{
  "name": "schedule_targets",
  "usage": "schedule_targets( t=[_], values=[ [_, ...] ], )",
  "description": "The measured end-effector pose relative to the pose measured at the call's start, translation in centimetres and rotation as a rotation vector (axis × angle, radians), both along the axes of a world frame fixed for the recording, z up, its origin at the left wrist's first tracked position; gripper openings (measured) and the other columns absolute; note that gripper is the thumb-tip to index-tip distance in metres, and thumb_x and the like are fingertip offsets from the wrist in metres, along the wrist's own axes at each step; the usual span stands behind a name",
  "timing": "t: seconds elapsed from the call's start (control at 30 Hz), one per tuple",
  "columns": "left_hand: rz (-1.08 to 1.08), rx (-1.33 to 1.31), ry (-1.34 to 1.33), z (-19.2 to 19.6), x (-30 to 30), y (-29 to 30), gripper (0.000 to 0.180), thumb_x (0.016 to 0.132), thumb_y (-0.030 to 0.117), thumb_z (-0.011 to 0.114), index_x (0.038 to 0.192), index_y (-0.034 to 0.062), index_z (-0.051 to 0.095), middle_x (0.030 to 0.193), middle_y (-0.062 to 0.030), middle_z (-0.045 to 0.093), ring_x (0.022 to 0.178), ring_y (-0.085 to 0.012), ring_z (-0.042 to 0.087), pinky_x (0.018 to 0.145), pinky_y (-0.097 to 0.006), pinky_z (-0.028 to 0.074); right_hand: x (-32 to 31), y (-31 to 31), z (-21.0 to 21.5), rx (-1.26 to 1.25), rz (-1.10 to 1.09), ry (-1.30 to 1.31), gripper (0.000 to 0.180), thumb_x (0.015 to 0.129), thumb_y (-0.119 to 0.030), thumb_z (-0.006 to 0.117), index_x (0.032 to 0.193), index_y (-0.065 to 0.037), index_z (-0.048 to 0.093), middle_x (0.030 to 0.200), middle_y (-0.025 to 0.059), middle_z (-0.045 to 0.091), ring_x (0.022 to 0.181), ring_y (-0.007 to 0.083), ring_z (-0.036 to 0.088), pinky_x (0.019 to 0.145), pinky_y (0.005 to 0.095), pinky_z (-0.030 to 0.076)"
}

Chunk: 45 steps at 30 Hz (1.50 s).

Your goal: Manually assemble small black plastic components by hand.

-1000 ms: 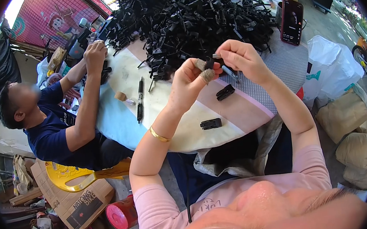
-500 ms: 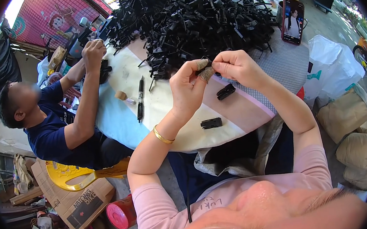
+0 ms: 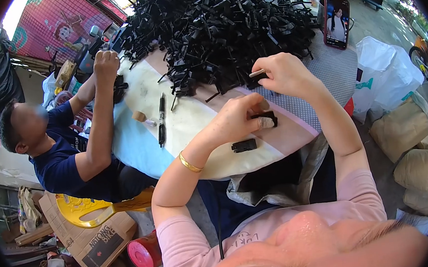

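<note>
My left hand (image 3: pixel 235 117) has its thumb and fingers closed on a black plastic block (image 3: pixel 273 118) at the near right of the table. Tan tape wraps its thumb tip. Close below that hand lies a second black plastic block (image 3: pixel 244 145). At the near edge of the pile of small black plastic parts (image 3: pixel 235 28), my right hand (image 3: pixel 288 76) is pinched, a tan-wrapped fingertip showing. A small dark piece shows between its finger and thumb, partly hidden.
On the cloth-covered table (image 3: pixel 141 97) lie a black marker (image 3: pixel 162 120) and a small cork-coloured stopper (image 3: pixel 139 116). A phone (image 3: pixel 336 21) stands at the right. Across on the left a person (image 3: pixel 81 146) works with raised hands. White plastic bags (image 3: pixel 388 70) sit beyond the table's right edge.
My hands have moved apart. The left came down and right onto one black block lying on the table; the right shifted slightly right, to the pile's edge.
</note>
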<state>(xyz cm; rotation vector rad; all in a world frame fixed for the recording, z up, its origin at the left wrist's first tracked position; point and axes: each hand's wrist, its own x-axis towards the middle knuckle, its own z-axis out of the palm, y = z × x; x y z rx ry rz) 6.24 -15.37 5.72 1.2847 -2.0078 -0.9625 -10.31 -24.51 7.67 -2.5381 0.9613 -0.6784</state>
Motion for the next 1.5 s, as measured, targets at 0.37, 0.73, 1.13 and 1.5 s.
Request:
schedule_targets(
  t=[0.37, 0.73, 1.13, 1.5],
  values=[
    [0.021, 0.324, 0.244, -0.2, 0.9, -0.6, 0.017, 0.079, 0.015, 0.065, 0.081, -0.0008, 0.059, 0.073, 0.0005, 0.058, 0.069, -0.0042, 0.051, 0.061, -0.019, 0.043, 2.8, 0.1, -3.1, -0.295, -0.068, 0.168, 0.028, 0.067, -0.024, 0.067, 0.082, -0.003, 0.056, 0.074, 0.0132, 0.059, 0.067, 0.0288, 0.059, 0.058, 0.0370, 0.048],
    [0.449, -0.450, 0.406, -0.6, 1.9, -2.2, 0.044, 0.078, -0.001, 0.062, 0.119, 0.0003, 0.045, 0.099, -0.0052, 0.060, 0.080, -0.0113, 0.056, 0.076, -0.024, 0.047, 0.1, -0.8, 0.5, 0.260, 0.130, -0.499, 0.013, 0.076, -0.012, 0.063, 0.076, 0.001, 0.063, 0.057, -0.0027, 0.054, 0.052, 0.0005, 0.044, 0.045, 0.0168, 0.034],
    [0.127, 0.011, 0.942, 0.0, 1.8, -1.7, 0.015, 0.084, 0.008, 0.055, 0.098, 0.0033, 0.049, 0.093, -0.0120, 0.062, 0.090, -0.0242, 0.061, 0.082, -0.034, 0.047, 0.5, -1.4, -0.7, 0.551, 0.179, -0.717, 0.015, 0.075, -0.003, 0.066, 0.088, 0.000, 0.060, 0.073, -0.0017, 0.059, 0.063, 0.0021, 0.051, 0.057, 0.0140, 0.040],
    [0.008, 0.214, 0.851, 0.6, 3.0, -1.6, 0.017, 0.081, 0.006, 0.058, 0.094, 0.0012, 0.050, 0.090, -0.0077, 0.059, 0.086, -0.0205, 0.061, 0.078, -0.028, 0.046, 1.2, 0.2, -0.2, 0.300, 0.448, -0.544, 0.023, 0.071, 0.000, 0.066, 0.094, -0.001, 0.064, 0.077, 0.0045, 0.064, 0.069, 0.0070, 0.058, 0.063, 0.0202, 0.047]
  ],
)
